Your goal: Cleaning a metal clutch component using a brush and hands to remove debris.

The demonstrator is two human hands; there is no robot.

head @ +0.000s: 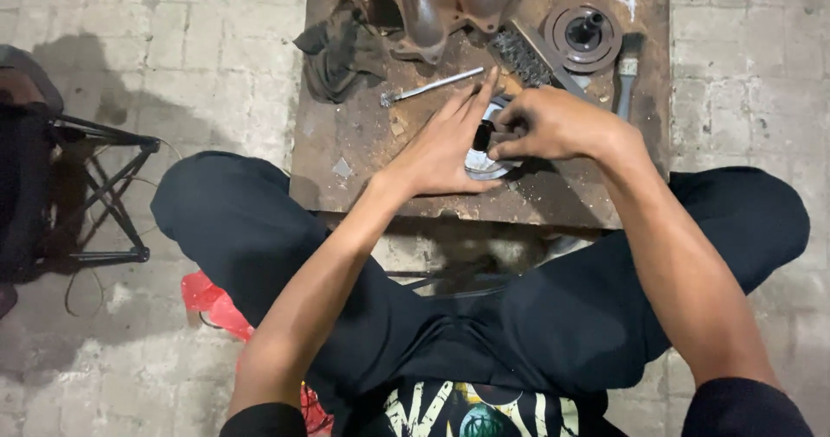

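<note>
My left hand [443, 143] lies flat with fingers stretched over a round shiny metal part [481, 164] on a low rusty wooden board [363, 156]. My right hand [553, 124] is curled around a small black cylindrical piece [483, 133] pressed onto that round part. Most of the round part is hidden under both hands.
On the board lie a metal rod tool [430, 86], a dark rag [337, 52], a wire brush [523, 57], a round pulley-like disc [583, 35], a grey-handled tool [624, 81] and rusty cast metal parts [432, 5]. A black folding stool [104, 186] stands at left. Red plastic [212, 303] lies on the paved floor.
</note>
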